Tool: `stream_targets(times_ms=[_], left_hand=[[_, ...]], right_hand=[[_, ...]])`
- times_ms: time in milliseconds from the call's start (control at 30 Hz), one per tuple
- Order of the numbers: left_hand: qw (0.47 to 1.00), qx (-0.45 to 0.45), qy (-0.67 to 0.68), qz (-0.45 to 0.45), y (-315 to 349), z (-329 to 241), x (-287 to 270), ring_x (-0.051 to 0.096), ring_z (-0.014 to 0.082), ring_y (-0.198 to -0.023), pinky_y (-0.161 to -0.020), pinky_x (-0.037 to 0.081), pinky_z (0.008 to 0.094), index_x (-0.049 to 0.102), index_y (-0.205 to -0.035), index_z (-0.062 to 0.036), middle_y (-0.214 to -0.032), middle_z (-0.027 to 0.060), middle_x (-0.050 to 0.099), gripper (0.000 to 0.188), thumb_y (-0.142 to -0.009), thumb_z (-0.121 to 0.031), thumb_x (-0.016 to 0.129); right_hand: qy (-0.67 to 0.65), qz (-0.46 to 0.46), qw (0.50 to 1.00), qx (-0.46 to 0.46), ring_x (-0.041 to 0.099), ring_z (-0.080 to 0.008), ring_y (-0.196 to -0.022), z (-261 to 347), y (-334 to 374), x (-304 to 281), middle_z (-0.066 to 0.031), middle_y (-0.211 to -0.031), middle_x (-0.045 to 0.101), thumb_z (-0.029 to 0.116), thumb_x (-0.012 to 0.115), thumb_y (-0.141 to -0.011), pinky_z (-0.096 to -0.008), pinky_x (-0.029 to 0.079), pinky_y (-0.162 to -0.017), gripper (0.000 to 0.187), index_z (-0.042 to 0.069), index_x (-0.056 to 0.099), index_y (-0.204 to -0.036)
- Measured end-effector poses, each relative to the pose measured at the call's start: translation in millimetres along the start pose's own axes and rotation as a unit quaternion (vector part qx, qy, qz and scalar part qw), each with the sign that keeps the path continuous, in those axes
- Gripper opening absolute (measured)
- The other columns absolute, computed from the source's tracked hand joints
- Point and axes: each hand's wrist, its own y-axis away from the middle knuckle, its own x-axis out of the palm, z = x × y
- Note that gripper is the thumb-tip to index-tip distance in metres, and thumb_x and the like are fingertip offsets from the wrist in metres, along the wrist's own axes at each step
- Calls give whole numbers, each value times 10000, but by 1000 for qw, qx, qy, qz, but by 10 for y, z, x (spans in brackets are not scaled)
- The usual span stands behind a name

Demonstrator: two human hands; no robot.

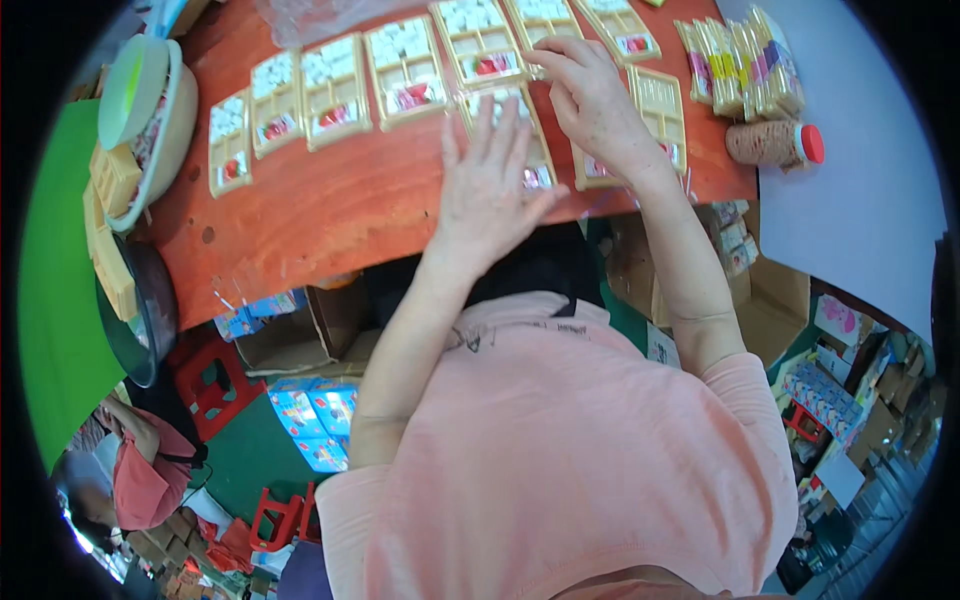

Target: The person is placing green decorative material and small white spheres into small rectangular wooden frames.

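My left hand [485,190] lies flat with its fingers spread over a cream plastic tray [541,150] with compartments. White cubes fill the tray's far part, and a small red-and-white packet [538,177] sits in its near part, partly under the hand. Just to the right, my right hand [592,100] bends its fingers together at the edge of a neighbouring tray; whatever they pinch is too small to make out. A filled tray [478,45] stands just beyond my left fingertips. More trays, such as this one [405,72], form a row to the left.
Stacked trays [655,105] stand by my right wrist. Beyond are wrapped bundles [740,65] and a red-lidded jar [770,145]. A large bowl [170,140] is at the table's left edge, above a dark basin [150,310]. Open cartons [770,300] sit below. Another person [150,460] is lower left.
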Motion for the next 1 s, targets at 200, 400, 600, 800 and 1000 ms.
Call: stream_targets(times_ms=[200, 400, 600, 800, 1000], left_hand=[[996, -23, 9, 91, 6, -3, -1, 285, 403, -1491, -1218, 125, 620, 526, -1396, 55, -1534, 271, 400, 831, -862, -568, 657], [995, -30, 19, 98, -3, -38, -54, 288, 405, -1490, -1208, 143, 627, 512, -1411, 39, -1546, 261, 388, 856, -843, -577, 686], [993, -36, 42, 103, -46, -13, -75, 245, 394, -1509, -1187, 162, 659, 481, -1433, 34, -1562, 240, 363, 873, -848, -582, 680], [989, -53, 52, 128, 16, 59, -77, 220, 382, -1522, -1170, 196, 673, 456, -1441, 59, -1574, 224, 348, 899, -859, -595, 658], [992, -2, 75, 97, -163, -50, -56, 236, 378, -1517, -1174, 190, 670, 492, -1409, 57, -1564, 234, 359, 863, -857, -583, 667]], right_hand=[[-53, -48, 997, -3, 601, -335, -1143, -303, -958, 283, -151, -1175, 637, 18, 579, -921, -406, 479, -984, 258, 12, 665, -1165], [-55, -25, 998, -5, 661, -358, -1043, -689, -2135, 945, -174, -1118, 679, 158, 598, -955, -409, 527, -894, 262, -2, 670, -1150], [68, 47, 969, 232, 609, -379, -1208, -685, -2786, 1541, -259, -1250, 650, 573, 687, -870, -457, 499, -1029, 687, 19, 643, -1274], [-97, 78, 960, 251, 654, -400, -1104, -509, -3032, 1890, -271, -1224, 646, 397, 714, -849, -483, 530, -959, 582, 82, 613, -1328], [40, 251, 953, 165, 727, -285, -955, -1643, -3322, 1635, -141, -1017, 749, 190, 673, -786, -416, 603, -718, 451, 125, 696, -1232]])
